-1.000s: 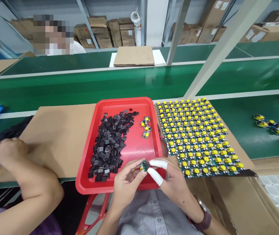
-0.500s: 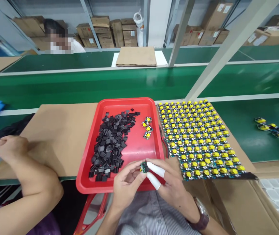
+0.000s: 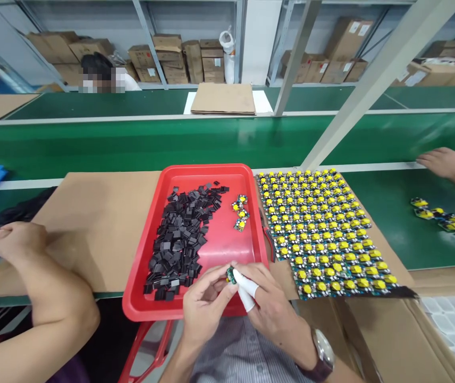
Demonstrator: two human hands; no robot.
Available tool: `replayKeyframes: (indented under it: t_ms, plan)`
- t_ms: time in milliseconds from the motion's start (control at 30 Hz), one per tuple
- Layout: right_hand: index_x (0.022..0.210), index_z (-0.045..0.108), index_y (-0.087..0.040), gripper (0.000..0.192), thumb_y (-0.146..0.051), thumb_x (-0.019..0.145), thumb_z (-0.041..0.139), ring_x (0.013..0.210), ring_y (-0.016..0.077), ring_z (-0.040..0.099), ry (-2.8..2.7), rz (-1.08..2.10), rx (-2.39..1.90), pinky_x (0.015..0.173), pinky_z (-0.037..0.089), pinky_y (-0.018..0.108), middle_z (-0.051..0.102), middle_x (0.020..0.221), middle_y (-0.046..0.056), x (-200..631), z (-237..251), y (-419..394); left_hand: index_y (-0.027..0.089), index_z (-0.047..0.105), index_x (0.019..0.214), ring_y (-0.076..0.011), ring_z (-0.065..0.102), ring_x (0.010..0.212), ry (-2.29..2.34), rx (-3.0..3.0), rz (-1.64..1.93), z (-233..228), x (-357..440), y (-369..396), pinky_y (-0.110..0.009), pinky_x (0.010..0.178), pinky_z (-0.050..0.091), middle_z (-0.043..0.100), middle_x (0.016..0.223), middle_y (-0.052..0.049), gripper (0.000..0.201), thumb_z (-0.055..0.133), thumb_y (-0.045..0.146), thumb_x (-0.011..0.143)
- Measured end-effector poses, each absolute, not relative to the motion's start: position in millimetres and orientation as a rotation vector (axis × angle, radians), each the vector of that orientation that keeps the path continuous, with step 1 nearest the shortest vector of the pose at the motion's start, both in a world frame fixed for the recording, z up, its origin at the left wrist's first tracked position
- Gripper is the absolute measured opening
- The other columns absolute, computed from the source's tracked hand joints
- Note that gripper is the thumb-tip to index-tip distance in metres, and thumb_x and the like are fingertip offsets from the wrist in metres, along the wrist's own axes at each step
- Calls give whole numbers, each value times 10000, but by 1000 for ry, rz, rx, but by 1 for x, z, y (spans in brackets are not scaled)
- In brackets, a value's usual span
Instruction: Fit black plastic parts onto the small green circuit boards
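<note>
Just over the near edge of a red tray (image 3: 128,307), my left hand (image 3: 203,308) is closed on a small green circuit board (image 3: 230,275) between thumb and fingers. My right hand (image 3: 277,306) has white finger cots on two fingers and pinches the right side of the same board; the fingertips hide what lies under them. Black square pieces (image 3: 179,229) are heaped in the tray's left half. Several circuit boards with yellow tops (image 3: 241,214) lie at its right side. Right of the tray, many similar boards (image 3: 315,229) stand in rows on cardboard.
Red-handled pliers (image 3: 269,243) lie between tray and rows. A co-worker's arms (image 3: 60,298) are at left over cardboard (image 3: 100,223); another person's hand (image 3: 445,162) is at far right, near loose yellow-topped boards (image 3: 443,215). A slanted metal post (image 3: 371,90) rises behind the rows.
My right fingers have drawn together over the circuit board and now cover the black piece seen there before. Another person's hand has come in at the far right.
</note>
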State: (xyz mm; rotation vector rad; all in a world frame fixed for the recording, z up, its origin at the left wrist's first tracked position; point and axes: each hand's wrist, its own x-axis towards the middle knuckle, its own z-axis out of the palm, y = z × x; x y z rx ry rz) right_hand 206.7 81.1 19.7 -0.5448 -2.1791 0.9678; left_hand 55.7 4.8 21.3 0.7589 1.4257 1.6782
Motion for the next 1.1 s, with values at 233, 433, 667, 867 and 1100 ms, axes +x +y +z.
replayKeyframes:
  t_ms: [233,433,667,867,1100]
  plan:
    - [1458,558,-284,519,-81,981,585,1215,248,635,-2072,1091,-549,1033,579,462,673,1347,107,207,20,84,266,820,1098,-216,783,960,1453,751,1674,21,58,4,-294,868,655,806,1093,-62,317,847,184,793]
    - [1483,532,-229,487,-127,1007,538,1278,268,612,-2418,945,-443,1059,561,469,640,1394,148,211,27,114,231,810,1095,-217,748,966,1523,807,1550,22,49,21,-324,881,642,780,1084,-71,301,843,248,796]
    - [1561,393,-67,1009,-383,751,906,1509,445,331,-2911,384,-594,1219,321,595,346,1618,309,168,31,242,180,743,1213,-236,756,998,1414,609,1561,45,13,59,-429,967,615,769,1126,-88,450,834,352,806]
    - [1413,607,-117,764,-444,779,883,1291,438,557,-3061,355,-422,1146,348,612,589,1348,275,135,26,270,118,799,1087,-209,763,819,1332,494,1581,46,4,57,-307,741,636,808,1003,-135,397,866,358,778]
    - [1257,664,-160,428,-312,878,793,1310,390,475,-2995,660,-376,1096,425,542,489,1445,209,134,24,257,125,801,1063,-147,742,678,1385,465,1497,41,-20,59,-243,700,623,822,951,-106,410,900,352,736]
